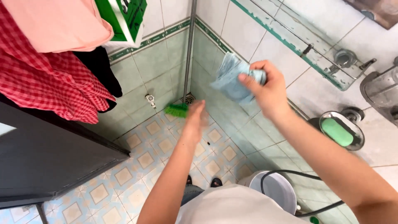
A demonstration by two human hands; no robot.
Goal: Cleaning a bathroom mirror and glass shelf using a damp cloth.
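Right hand (269,89) grips blue cloth (232,79), bunched for pressing on far wall tiles (232,29). Left hand (195,118) blurred, seemingly holding green brush (176,110) low over floor (145,166).

Floor (145,159): patterned tiles, seen below both hands.
Drain (189,99): set in the corner, beyond the left hand.
Bucket (275,188): stood beneath the right forearm.

Pale green and white tiled walls (166,62) meet at a corner pipe (190,45); patterned floor tiles (124,182) lie below, a dark door (45,153) stands left.
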